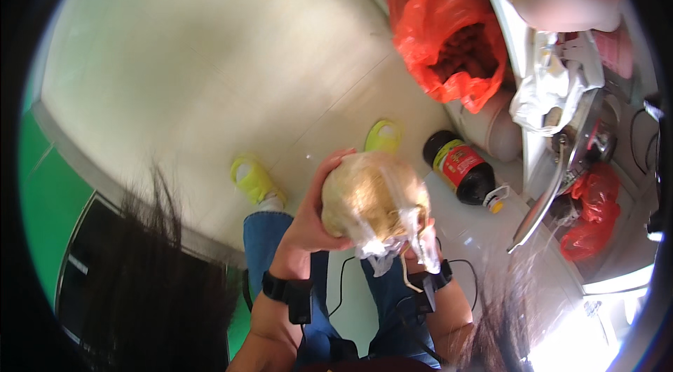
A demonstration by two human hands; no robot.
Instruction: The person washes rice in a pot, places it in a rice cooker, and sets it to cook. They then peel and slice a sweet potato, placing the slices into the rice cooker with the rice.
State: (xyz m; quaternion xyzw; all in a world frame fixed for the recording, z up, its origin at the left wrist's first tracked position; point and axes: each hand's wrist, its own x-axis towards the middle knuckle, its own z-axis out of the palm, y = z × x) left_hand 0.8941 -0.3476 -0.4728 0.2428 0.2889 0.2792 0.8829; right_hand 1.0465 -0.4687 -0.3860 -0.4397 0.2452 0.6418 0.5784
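Note:
A round, tan-golden object in a see-through plastic wrapping (pixel 376 193) is held up in front of my legs, between both hands. My left hand (pixel 315 209) curves around its left side, with the thumb under its near edge. On the other side my right hand (pixel 428 238) supports it; the object and the gathered plastic hide most of that hand. Loose, crumpled ends of the plastic (pixel 378 256) hang toward me. A thin pale strip (pixel 407 274) dangles beside my right wrist. What the round object is, I cannot tell.
A large bottle of dark liquid (pixel 462 169) stands on the floor at right, near a red plastic bag (pixel 420 56) holding many small brownish pieces. Shelving (pixel 531 156) on the right bears bags and a long metal-edged utensil (pixel 539 214). Cables (pixel 342 282) hang by my wrists.

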